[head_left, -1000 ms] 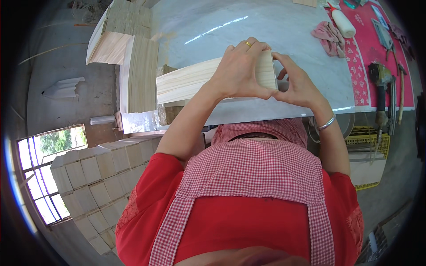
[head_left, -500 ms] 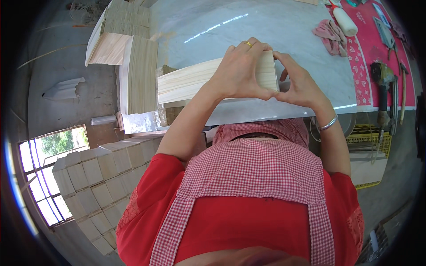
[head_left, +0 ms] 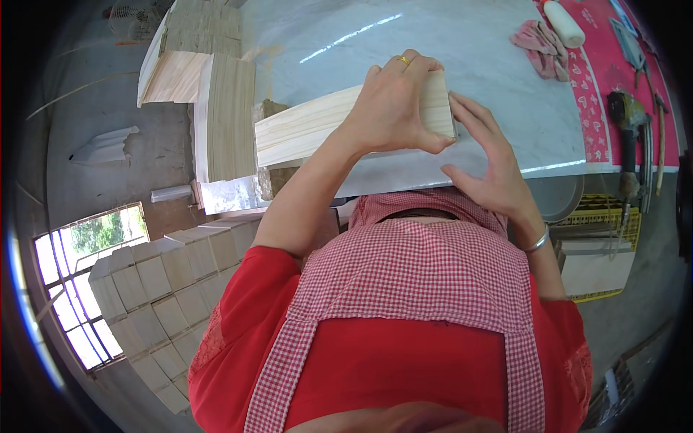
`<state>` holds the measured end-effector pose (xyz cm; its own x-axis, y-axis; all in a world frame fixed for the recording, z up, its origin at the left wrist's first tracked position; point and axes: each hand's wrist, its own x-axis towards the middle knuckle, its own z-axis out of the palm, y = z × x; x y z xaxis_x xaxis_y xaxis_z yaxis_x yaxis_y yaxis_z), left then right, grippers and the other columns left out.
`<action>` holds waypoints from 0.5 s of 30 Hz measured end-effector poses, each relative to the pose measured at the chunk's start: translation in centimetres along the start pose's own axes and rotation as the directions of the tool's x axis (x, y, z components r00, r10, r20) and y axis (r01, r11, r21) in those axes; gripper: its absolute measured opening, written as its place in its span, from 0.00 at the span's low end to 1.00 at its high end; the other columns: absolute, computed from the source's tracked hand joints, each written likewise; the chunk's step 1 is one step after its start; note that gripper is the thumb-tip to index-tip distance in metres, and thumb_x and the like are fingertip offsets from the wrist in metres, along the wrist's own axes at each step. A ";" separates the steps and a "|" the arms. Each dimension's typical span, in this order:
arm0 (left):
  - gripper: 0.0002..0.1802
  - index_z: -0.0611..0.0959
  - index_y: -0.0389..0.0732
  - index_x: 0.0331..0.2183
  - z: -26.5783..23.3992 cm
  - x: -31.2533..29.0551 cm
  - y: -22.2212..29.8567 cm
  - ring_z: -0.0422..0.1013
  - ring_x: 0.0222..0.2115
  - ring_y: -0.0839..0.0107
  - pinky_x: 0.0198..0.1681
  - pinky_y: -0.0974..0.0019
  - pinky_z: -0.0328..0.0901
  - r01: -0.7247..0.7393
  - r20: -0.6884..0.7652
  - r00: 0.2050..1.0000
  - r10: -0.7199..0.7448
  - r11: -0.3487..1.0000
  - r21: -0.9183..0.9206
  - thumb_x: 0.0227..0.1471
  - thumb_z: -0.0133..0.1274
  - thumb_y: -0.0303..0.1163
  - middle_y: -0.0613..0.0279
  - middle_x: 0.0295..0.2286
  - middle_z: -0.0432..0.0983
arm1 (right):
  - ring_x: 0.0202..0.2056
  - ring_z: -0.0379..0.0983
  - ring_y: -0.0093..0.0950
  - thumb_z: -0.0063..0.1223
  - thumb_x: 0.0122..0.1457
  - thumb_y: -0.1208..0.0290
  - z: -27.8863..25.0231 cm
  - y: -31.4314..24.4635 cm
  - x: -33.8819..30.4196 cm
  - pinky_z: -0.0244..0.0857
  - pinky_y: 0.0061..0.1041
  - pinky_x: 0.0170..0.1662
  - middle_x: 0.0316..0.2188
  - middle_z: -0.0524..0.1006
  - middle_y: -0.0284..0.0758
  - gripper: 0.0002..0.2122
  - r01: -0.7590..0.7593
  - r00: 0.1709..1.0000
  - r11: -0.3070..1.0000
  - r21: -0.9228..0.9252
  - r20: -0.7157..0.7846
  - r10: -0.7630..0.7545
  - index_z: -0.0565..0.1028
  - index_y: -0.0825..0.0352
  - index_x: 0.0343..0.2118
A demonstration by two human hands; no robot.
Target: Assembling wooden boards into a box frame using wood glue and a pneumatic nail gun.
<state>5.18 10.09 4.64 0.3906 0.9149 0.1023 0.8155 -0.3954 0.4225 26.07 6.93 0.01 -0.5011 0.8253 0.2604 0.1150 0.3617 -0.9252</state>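
A long piece of pale wood, one board or several boards laid together, lies on the light grey tabletop. My left hand clasps it near its right end, thumb on the near edge and fingers over the far edge. My right hand is just off that right end. Its fingers are stretched and apart from the thumb, and it holds nothing. A small block shows under or behind the wood's left end.
Stacked pale boards stand at the table's left. Below left are many piled wooden blocks. At the right lie a pink cloth, a white bottle and an air-powered hand tool on a red mat. A yellow crate stands below.
My right hand has drawn away from the wood's right end, toward me and slightly right, its fingers opening. My left hand keeps its hold, nearly in place.
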 end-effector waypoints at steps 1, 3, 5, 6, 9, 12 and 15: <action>0.49 0.73 0.36 0.49 0.0 0.0 0.0 0.69 0.44 0.53 0.46 0.56 0.61 0.008 0.003 1.000 -0.008 1.000 -0.003 0.22 0.70 0.47 0.53 0.43 0.71 | 0.59 0.64 0.38 0.61 0.44 0.79 0.1 -0.3 -0.4 0.58 0.33 0.62 0.60 0.64 0.41 0.36 -0.013 1.000 1.000 -0.006 -0.013 0.013 0.65 0.67 0.61; 0.49 0.73 0.36 0.49 0.0 0.0 0.0 0.69 0.44 0.52 0.47 0.56 0.61 0.008 0.003 1.000 -0.008 1.000 -0.004 0.23 0.70 0.47 0.53 0.42 0.71 | 0.60 0.63 0.38 0.59 0.44 0.80 -0.1 -0.9 -1.3 0.56 0.32 0.62 0.60 0.64 0.41 0.35 -0.017 1.000 1.000 0.023 0.005 0.017 0.65 0.67 0.61; 0.49 0.73 0.37 0.49 0.0 0.0 0.0 0.69 0.44 0.52 0.47 0.56 0.61 0.003 0.000 1.000 -0.003 1.000 -0.005 0.23 0.70 0.48 0.53 0.42 0.71 | 0.61 0.63 0.37 0.56 0.44 0.81 -0.3 -1.2 -1.9 0.53 0.31 0.64 0.60 0.64 0.41 0.34 -0.054 0.998 0.997 0.047 0.026 0.053 0.66 0.68 0.60; 0.48 0.73 0.37 0.49 0.1 0.0 0.0 0.70 0.44 0.52 0.47 0.56 0.62 0.003 -0.003 1.000 -0.003 1.000 -0.003 0.23 0.70 0.48 0.53 0.42 0.71 | 0.61 0.63 0.37 0.56 0.44 0.81 -0.5 -1.2 -2.1 0.53 0.31 0.64 0.60 0.64 0.41 0.34 -0.048 0.998 0.997 0.053 0.028 0.047 0.66 0.68 0.60; 0.48 0.73 0.37 0.49 0.1 0.0 0.1 0.70 0.44 0.52 0.47 0.55 0.62 0.006 -0.007 1.000 -0.006 1.000 0.001 0.23 0.70 0.48 0.52 0.42 0.71 | 0.61 0.62 0.37 0.55 0.44 0.82 -0.6 -1.3 -2.5 0.53 0.31 0.64 0.59 0.65 0.41 0.33 -0.072 0.997 0.994 0.081 0.048 0.068 0.67 0.68 0.60; 0.48 0.73 0.37 0.49 0.1 0.0 0.2 0.70 0.43 0.52 0.46 0.55 0.63 0.006 -0.012 1.000 -0.006 1.000 0.000 0.23 0.70 0.48 0.52 0.42 0.72 | 0.61 0.62 0.37 0.54 0.44 0.83 -0.3 -1.3 -2.8 0.53 0.31 0.64 0.59 0.65 0.40 0.33 -0.068 0.997 0.992 0.102 0.037 0.064 0.67 0.68 0.60; 0.48 0.74 0.35 0.48 0.1 0.0 0.2 0.69 0.45 0.53 0.46 0.54 0.62 0.031 0.011 0.999 -0.031 0.999 -0.015 0.23 0.70 0.49 0.51 0.42 0.72 | 0.61 0.62 0.36 0.54 0.44 0.83 0.0 -1.3 -2.9 0.53 0.31 0.64 0.59 0.66 0.40 0.33 -0.071 0.997 0.990 0.121 0.021 0.069 0.67 0.68 0.59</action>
<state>5.36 10.03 4.63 0.3696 0.9258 0.0793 0.8208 -0.3653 0.4392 27.39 4.10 0.49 -0.5095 0.8393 0.1898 0.0456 0.2466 -0.9681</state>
